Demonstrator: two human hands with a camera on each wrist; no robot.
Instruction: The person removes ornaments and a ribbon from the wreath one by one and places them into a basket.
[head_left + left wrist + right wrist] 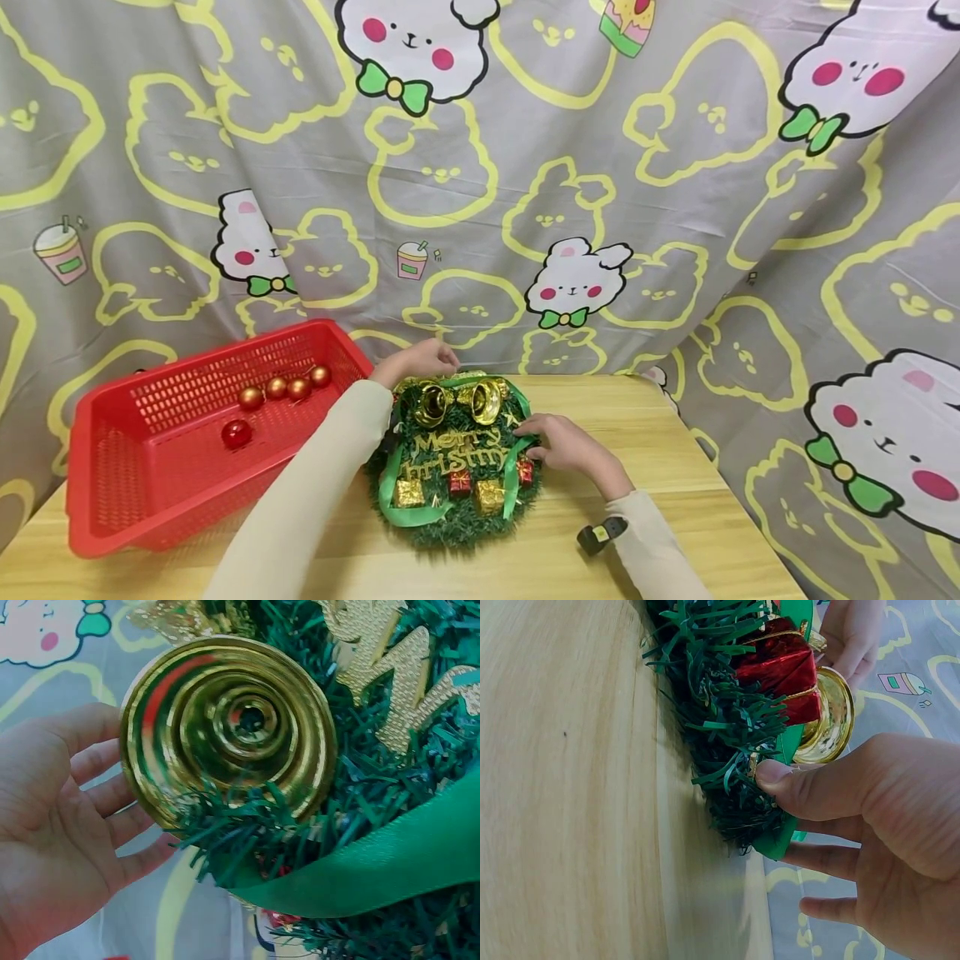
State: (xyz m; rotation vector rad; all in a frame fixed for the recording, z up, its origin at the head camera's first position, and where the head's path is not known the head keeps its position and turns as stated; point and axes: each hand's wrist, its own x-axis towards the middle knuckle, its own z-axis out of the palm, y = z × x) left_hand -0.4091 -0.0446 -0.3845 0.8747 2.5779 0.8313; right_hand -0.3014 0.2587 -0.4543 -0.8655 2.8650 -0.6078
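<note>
A green tinsel Christmas wreath [457,529] lies on the table, with gold "Merry Christmas" lettering [453,450], two gold bells [487,402] near its far side and small red and gold gift boxes [490,497]. My left hand [423,360] is at the far left of the wreath. In the left wrist view its loosely extended fingers reach beside and behind a gold bell [225,735]; the fingertips are hidden. My right hand [558,442] is at the wreath's right edge. Its thumb [776,774] and forefinger pinch the green ribbon [776,840], near a red gift box [787,671].
A red plastic basket [120,492] stands to the left, holding several gold-bronze balls [251,397] and one shiny red ball [236,433]. A patterned grey curtain [465,167] hangs behind the wooden table [637,417]. A black strap device [600,535] sits on the right wrist.
</note>
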